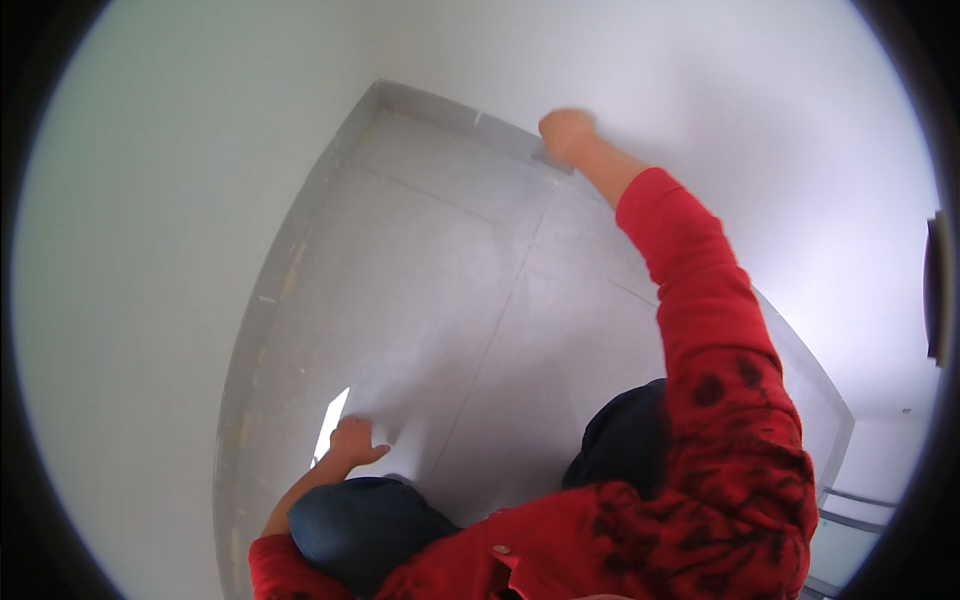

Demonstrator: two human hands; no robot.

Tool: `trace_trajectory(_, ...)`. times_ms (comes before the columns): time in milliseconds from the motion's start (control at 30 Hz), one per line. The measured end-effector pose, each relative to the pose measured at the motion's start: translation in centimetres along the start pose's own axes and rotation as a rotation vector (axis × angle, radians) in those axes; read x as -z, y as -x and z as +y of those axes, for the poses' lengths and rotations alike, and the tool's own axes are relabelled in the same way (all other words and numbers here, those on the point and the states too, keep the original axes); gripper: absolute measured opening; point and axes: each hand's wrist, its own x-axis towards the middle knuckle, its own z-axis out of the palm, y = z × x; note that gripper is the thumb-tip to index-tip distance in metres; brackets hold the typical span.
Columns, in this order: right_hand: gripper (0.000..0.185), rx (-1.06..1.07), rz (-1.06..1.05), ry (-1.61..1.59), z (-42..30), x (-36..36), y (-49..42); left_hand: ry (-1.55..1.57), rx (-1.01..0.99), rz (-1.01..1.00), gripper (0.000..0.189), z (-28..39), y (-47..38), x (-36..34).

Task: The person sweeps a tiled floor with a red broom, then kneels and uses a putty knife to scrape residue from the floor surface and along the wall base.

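My right hand (568, 133) is stretched forward in a blurred fist at the grey skirting along the right-hand wall. Below its fingers shows a small flat grey piece (553, 160) against the skirting (435, 101); whether it is a scraper or a pad I cannot tell. My left hand (354, 442) is low at the left, just beyond my knee, its thumb apart and no object seen in it. Beside that hand lies a bright white strip (331, 421) on the grey tile floor (420, 300), perhaps a reflection. The left fingertips are hidden.
White walls (150, 262) meet in a corner ahead. Yellowish marks (294, 270) run along the left skirting. My bent knees in blue trousers (360, 525) are close to the floor. Dark rails (855, 517) show at the lower right, and a dark object (935, 289) at the right rim.
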Motion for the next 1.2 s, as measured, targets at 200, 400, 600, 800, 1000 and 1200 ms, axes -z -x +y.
trace_trajectory(200,0.016,0.016,0.028,-0.105,-2.7,-3.4,0.2,-0.019,-0.053,0.093,0.064,-0.4,0.0,-0.8)
trace_trajectory(400,0.014,0.123,-0.037,-0.049,-3.0,-5.3,1.2,0.017,-0.024,0.031,0.065,-0.9,-0.1,-0.9)
trace_trajectory(600,0.015,0.066,-0.044,-0.039,-1.7,-3.2,1.4,-0.002,0.011,0.003,0.069,-1.0,-0.7,-1.6)
trace_trajectory(800,0.016,-0.081,0.009,-0.058,-2.5,-4.9,0.6,-0.019,0.014,-0.008,0.070,-1.3,-0.5,-1.0)
trace_trajectory(1000,0.016,0.204,-0.154,-0.088,-1.0,-6.2,2.0,-0.006,-0.009,0.004,0.069,-1.9,-1.0,-2.3)
trace_trajectory(1200,0.018,-0.011,-0.027,0.008,-2.2,-7.8,3.1,-0.010,-0.003,0.009,0.068,-1.9,-1.2,-2.9)
